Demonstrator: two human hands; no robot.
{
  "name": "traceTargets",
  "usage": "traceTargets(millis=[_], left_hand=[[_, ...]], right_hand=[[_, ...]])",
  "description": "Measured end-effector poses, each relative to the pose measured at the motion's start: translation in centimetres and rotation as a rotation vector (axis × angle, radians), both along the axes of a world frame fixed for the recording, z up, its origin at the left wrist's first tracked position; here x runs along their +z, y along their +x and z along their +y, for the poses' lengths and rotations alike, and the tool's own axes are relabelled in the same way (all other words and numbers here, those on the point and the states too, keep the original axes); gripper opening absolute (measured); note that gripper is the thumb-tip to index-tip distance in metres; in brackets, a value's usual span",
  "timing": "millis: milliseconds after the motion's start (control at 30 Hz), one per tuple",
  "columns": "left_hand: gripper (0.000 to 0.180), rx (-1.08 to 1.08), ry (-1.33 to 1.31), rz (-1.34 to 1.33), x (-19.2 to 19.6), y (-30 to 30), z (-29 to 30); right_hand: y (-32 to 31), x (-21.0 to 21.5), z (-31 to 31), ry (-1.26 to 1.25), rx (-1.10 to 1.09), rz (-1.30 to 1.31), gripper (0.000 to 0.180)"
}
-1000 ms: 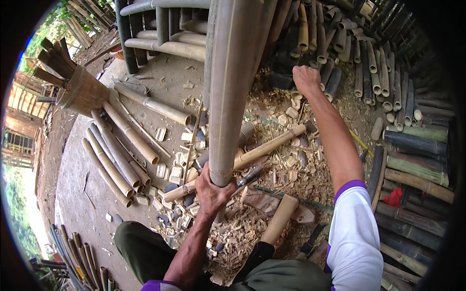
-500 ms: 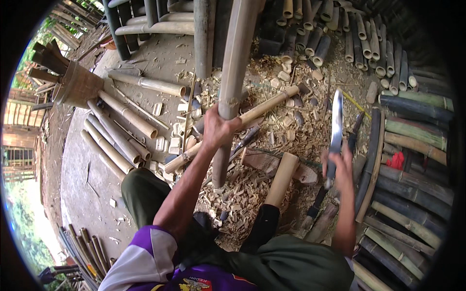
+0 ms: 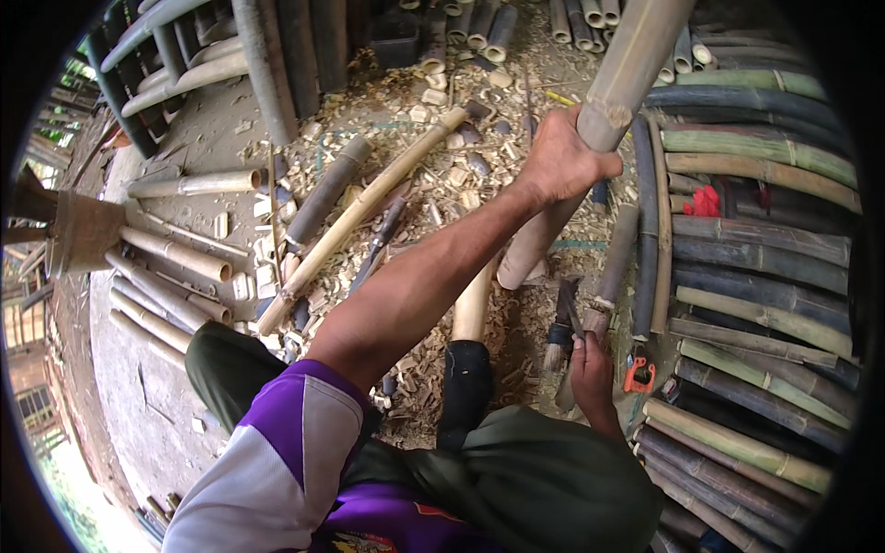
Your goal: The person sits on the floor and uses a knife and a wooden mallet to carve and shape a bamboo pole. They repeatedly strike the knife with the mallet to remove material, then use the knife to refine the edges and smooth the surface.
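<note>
My left hand (image 3: 567, 161) is wrapped round a thick bamboo pole (image 3: 636, 74), which slants from the upper right down toward the floor. The pole's lower end is close to a pale bamboo piece (image 3: 472, 309) that juts out beyond a black covering (image 3: 466, 387) between my knees. Lower right, my right hand (image 3: 592, 373) is closed round a machete (image 3: 572, 311); its blade looks thin and dark, seen nearly edge-on, and the handle is hidden by the fingers. Just left of that hand lies a tool with a black-banded handle (image 3: 559, 336).
Wood chips (image 3: 433, 166) cover the floor. A long pale bamboo pole (image 3: 378, 207) and a dark-handled tool (image 3: 378, 240) lie left of centre. Stacked bamboo (image 3: 756, 240) lines the right side, near an orange tool (image 3: 639, 374). Cut lengths (image 3: 175, 244) lie left, beside a bucket (image 3: 88, 235).
My left hand has carried the bamboo pole to the right and tilted it. My right hand has dropped with the machete, whose blade was raised before. The view has shifted right.
</note>
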State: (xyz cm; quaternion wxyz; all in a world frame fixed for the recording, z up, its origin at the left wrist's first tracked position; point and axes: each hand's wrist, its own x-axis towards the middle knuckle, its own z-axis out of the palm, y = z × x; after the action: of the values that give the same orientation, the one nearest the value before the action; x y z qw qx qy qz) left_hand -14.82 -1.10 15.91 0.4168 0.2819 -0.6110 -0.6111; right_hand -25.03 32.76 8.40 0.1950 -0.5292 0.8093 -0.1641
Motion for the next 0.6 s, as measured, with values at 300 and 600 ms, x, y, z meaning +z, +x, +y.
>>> traceTargets(millis=[300, 600], left_hand=[[0.06, -0.021, 0.053, -0.179, -2.7, -4.8, -1.9], [0.06, -0.059, 0.02, -0.325, -3.6, -6.9, -2.6]], right_hand=[[-1.6, -3.3, -2.0, 0.149, 0.384, 0.392, 0.011], [-5.0, -6.6, -4.9, 0.117, 0.524, 0.522, 0.023]])
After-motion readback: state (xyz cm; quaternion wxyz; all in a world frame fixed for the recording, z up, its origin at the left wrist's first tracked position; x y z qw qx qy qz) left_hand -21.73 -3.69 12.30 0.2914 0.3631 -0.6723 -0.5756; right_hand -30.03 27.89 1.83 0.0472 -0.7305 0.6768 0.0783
